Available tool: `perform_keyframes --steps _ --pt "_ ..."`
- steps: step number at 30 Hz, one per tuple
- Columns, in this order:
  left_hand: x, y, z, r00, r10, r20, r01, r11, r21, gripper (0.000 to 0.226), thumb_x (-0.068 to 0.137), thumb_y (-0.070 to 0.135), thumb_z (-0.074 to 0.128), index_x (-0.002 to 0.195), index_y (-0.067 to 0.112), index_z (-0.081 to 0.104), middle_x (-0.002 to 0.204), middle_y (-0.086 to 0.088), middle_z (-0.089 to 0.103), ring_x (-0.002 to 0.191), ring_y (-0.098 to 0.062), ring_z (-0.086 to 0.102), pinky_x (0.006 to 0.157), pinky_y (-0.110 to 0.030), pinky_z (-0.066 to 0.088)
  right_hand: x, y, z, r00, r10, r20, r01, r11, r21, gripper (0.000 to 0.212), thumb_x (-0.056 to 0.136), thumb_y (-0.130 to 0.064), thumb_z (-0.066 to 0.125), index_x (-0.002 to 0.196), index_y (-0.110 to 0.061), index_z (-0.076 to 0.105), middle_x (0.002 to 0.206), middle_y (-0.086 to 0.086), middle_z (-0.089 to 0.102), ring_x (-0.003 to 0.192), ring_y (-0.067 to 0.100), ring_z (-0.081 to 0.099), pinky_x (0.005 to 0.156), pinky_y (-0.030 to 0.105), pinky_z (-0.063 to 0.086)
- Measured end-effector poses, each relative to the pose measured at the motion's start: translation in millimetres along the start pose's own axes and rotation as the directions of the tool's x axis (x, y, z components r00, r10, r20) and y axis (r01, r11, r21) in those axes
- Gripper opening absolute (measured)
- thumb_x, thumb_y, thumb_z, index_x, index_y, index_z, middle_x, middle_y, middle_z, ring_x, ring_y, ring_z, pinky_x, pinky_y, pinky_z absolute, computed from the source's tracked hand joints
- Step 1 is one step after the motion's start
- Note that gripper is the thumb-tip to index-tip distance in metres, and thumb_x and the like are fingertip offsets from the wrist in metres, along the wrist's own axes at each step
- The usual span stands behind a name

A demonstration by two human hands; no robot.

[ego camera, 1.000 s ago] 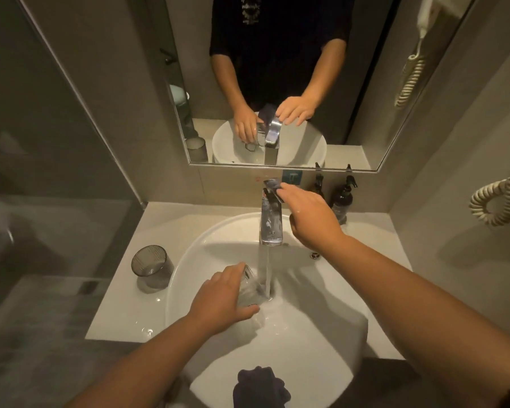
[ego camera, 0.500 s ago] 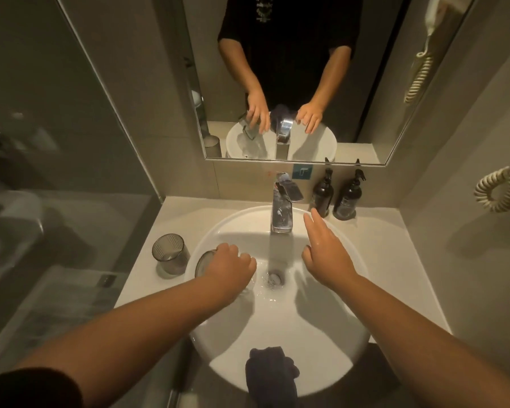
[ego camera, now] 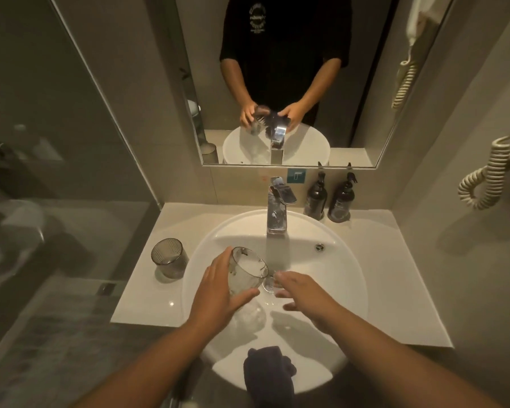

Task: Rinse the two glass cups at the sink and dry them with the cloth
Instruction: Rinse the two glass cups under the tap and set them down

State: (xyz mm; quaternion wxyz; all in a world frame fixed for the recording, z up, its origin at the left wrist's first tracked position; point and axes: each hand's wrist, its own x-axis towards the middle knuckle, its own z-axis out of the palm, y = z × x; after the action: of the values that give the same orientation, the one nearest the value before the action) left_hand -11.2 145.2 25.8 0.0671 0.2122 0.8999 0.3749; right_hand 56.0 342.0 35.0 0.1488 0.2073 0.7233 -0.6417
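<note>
A dim bathroom with grey walls, a pale counter [ego camera: 395,275] and a round white basin [ego camera: 345,293] set into it under a wall mirror [ego camera: 374,83]. Over the middle of the basin, the left hand [ego camera: 218,293] grips a glass cup [ego camera: 245,273] round its wall, fingers on the far side and thumb across the near side, the cup tilted with its mouth toward the tap. The cup looks wet, with dark flecks near the rim. Just to its right the right hand [ego camera: 304,293] hovers with fingers spread and loose, holding nothing; its fingertips are close to the cup's rim, though whether they touch it cannot be told. A faint column below the spout may be running water. The chrome tap [ego camera: 276,213] stands at the back of the basin with its lever on top. The second glass cup [ego camera: 169,257], ribbed and smoky, stands upright on the counter left of the basin, well apart from the hands. A dark cloth [ego camera: 267,372] hangs over the near rim of the basin. Two dark pump bottles [ego camera: 327,198] stand side by side on the counter behind the basin, right of the tap. A coiled cream cord [ego camera: 489,178] hangs on the right wall. The mirror reflects the person's dark shirt and both hands
</note>
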Motion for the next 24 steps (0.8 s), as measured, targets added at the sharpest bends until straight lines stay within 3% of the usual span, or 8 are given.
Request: perform_keyframes --steps 2,5,8,10,15,19,22,24 --pt "-16 2 3 0.999 -0.032 -0.019 0.031 0.995 -0.090 0.102 0.076 0.049 0.079 0.154 0.028 0.015 0.157 0.001 0.030 0.141 -0.014 0.033 0.115 -0.031 0.032 -2 -9 16 0.999 0.009 0.043 -0.015 0.992 0.128 0.037 0.096 -0.050 0.048 0.117 -0.025 0.066 0.117 -0.004 0.068 0.109 0.016 0.063 0.090 0.039 0.056" --pt "-32 1 0 1.000 -0.013 -0.024 0.009 0.988 -0.153 0.095 0.082 0.047 0.075 0.146 0.042 0.005 0.157 0.010 0.021 0.138 -0.002 0.025 0.111 -0.023 0.028 -7 -29 32 0.997 -0.048 0.063 0.035 0.980 0.195 0.024 0.097 -0.039 0.053 0.108 -0.024 0.068 0.116 0.004 0.066 0.111 0.020 0.061 0.087 0.042 0.057" --pt "-46 -10 -11 0.999 0.021 0.036 -0.014 0.984 -0.180 0.083 0.089 0.052 0.060 0.143 0.055 -0.003 0.156 0.025 0.010 0.140 0.011 0.020 0.112 -0.019 0.025 -8 -42 41 0.994 -0.094 0.049 0.085 0.983 0.165 0.017 0.096 -0.018 0.055 0.096 -0.025 0.070 0.117 0.014 0.063 0.104 0.021 0.060 0.082 0.040 0.057" --pt "-54 -20 -22 0.998 0.038 0.058 -0.022 0.970 -0.243 0.067 0.090 0.054 0.049 0.140 0.064 0.005 0.157 0.029 0.015 0.139 0.017 0.022 0.113 -0.018 0.029 -7 -46 45 0.993 -0.112 0.034 0.109 0.991 0.072 0.026 0.093 -0.008 0.052 0.098 -0.027 0.068 0.114 0.008 0.066 0.107 0.023 0.061 0.079 0.039 0.058" --pt "-52 -40 -61 0.995 -0.085 -0.048 0.063 0.932 -0.357 0.042 0.091 0.045 0.047 0.130 0.052 0.034 0.145 0.016 0.041 0.123 0.004 0.050 0.097 -0.019 0.047 -4 -58 60 0.978 -0.203 0.056 0.210 0.942 -0.263 0.032 0.095 -0.005 0.046 0.112 -0.020 0.068 0.114 0.001 0.069 0.106 0.024 0.063 0.072 0.026 0.054" --pt "-46 -74 -90 0.991 -0.123 0.056 0.134 0.954 -0.269 0.030 0.097 0.039 0.056 0.126 0.043 0.049 0.129 0.016 0.059 0.114 -0.003 0.057 0.096 -0.030 0.050 8 -80 92 0.944 -0.287 0.165 0.329 0.758 -0.563 0.036 0.098 -0.013 0.045 0.128 -0.020 0.062 0.121 -0.004 0.068 0.107 0.012 0.060 0.094 0.030 0.051" --pt "-49 -94 -110 0.983 -0.157 0.098 0.180 0.937 -0.298 0.018 0.092 0.038 0.058 0.106 0.030 0.068 0.097 0.020 0.071 0.094 0.003 0.063 0.085 -0.025 0.051 22 -97 123 0.921 -0.315 0.228 0.386 0.677 -0.626 0.035 0.098 -0.014 0.047 0.128 -0.019 0.063 0.122 -0.002 0.069 0.109 0.013 0.062 0.093 0.028 0.049" --pt "-54 -111 -123 0.977 -0.182 0.114 0.209 0.925 -0.317 0.023 0.087 0.043 0.061 0.095 0.023 0.069 0.089 0.016 0.070 0.079 0.001 0.061 0.076 -0.027 0.052 31 -105 145 0.905 -0.338 0.258 0.421 0.630 -0.652 0.031 0.098 -0.018 0.050 0.124 -0.021 0.066 0.122 -0.001 0.070 0.111 0.017 0.062 0.095 0.030 0.047"
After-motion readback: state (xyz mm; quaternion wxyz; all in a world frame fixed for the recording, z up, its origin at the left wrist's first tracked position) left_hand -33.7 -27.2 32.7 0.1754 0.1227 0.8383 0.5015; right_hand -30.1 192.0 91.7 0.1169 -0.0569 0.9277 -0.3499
